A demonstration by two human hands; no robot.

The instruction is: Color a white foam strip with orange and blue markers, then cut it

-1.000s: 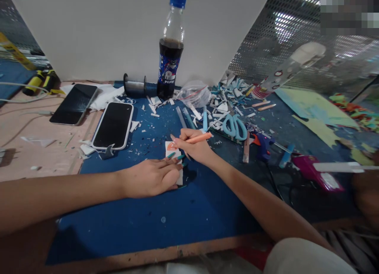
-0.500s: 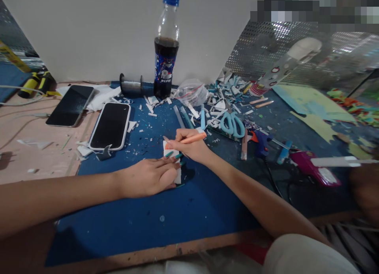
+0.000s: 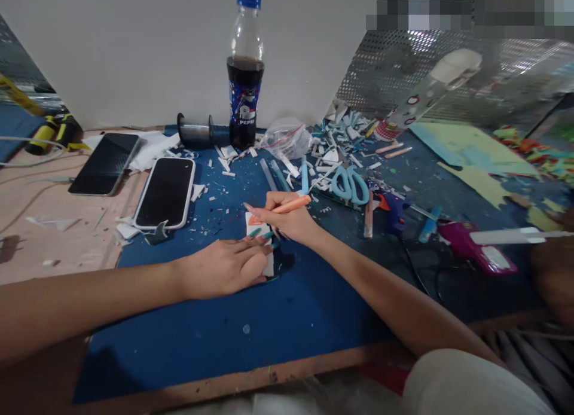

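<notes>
My right hand (image 3: 291,220) is closed in a writing grip around an orange marker (image 3: 291,204), its back end slanting up to the right. Under its fingers lies a small white piece (image 3: 269,265) of card or foam, with an orange patch near its far end. My left hand (image 3: 228,262) rests flat, fingers stretched out over that same piece and pressing it to the blue table surface (image 3: 215,337). Its nails are teal. The marker's tip is hidden by the right hand's fingers.
Behind the hands stand a Pepsi bottle (image 3: 246,98) and a wire spool (image 3: 195,130). Two phones (image 3: 165,192) lie left. White and blue scraps (image 3: 334,140), blue-handled scissors (image 3: 350,185), a blue glue gun (image 3: 396,211) and a magenta one (image 3: 475,244) lie right.
The view has shifted slightly, so the bottle appears further left. My right thumb has moved a little on the white piece and more of the orange patch shows. The left hand stays put.
</notes>
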